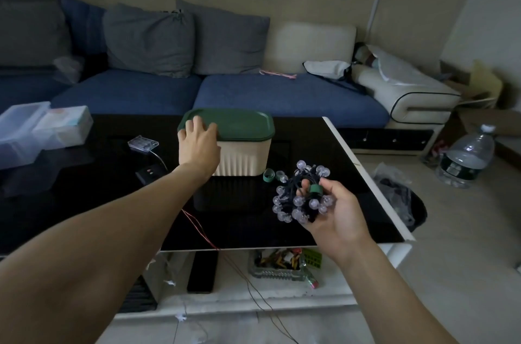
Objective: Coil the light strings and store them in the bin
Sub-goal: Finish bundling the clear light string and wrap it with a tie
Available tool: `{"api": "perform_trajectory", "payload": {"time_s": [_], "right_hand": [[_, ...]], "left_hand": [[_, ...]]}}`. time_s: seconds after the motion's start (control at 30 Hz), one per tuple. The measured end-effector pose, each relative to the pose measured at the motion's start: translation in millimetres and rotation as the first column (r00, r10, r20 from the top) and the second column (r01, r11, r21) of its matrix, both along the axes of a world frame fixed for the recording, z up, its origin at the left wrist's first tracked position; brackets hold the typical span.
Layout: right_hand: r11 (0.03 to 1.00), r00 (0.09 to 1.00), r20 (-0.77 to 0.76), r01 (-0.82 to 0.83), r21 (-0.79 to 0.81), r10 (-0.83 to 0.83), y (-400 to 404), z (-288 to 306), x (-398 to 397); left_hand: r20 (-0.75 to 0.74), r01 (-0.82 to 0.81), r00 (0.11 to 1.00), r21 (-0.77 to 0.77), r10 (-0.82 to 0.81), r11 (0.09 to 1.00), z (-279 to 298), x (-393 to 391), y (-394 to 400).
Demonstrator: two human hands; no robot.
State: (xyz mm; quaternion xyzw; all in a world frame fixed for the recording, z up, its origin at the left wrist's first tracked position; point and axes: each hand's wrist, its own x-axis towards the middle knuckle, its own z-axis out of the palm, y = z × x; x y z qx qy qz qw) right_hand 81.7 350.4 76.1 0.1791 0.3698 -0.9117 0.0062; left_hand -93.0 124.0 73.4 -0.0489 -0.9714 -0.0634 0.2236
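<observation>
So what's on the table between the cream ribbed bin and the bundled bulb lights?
In the head view, green tape rolls lie between the bin and the lights.

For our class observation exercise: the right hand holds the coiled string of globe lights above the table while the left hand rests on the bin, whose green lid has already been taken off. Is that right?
Not quite. The head view shows the green lid on the bin, closed, with the left hand on its corner. The rest stands: the right hand holds the coiled light string above the table.
</observation>
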Motion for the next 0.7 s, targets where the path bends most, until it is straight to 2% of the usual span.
{"api": "perform_trajectory", "payload": {"time_s": [0.1, 0.13, 0.23, 0.3, 0.4, 0.6, 0.7], "right_hand": [[0.999, 1.0, -0.007, 0.005, 0.05, -0.005, 5.5, -4.6, 4.1], [0.998, 1.0, -0.015, 0.006, 0.068, -0.005, 6.8, -5.7, 5.4], [0.995, 0.999, -0.032, 0.012, 0.1, -0.009, 10.1, -7.7, 6.2], [0.993, 0.999, -0.035, 0.012, 0.114, -0.008, 11.2, -8.6, 6.4], [0.992, 1.0, -0.021, 0.006, 0.124, -0.004, 10.8, -11.5, 5.0], [0.992, 0.998, 0.035, 0.04, 0.121, -0.044, 6.6, -16.9, 1.9], [0.982, 0.997, 0.049, 0.05, 0.184, -0.06, 6.1, -20.9, -1.7]], "left_hand": [[0.181, 0.072, 0.981, -0.001, -0.071, 0.997, 6.0, -9.0, 6.3], [0.178, 0.068, 0.982, -0.019, -0.064, 0.998, 5.7, -9.1, 8.0], [0.014, 0.018, 1.0, -0.107, -0.017, 0.994, 2.5, -1.2, 12.5], [-0.036, 0.035, 0.999, -0.098, -0.039, 0.995, 0.1, 4.6, 13.9], [-0.067, 0.064, 0.996, -0.028, -0.065, 0.998, -1.3, 10.2, 7.1], [-0.123, 0.033, 0.992, 0.114, -0.018, 0.993, -12.0, 45.9, -9.4], [-0.163, 0.093, 0.984, 0.179, -0.064, 0.979, -22.9, 64.0, -17.5]]}}
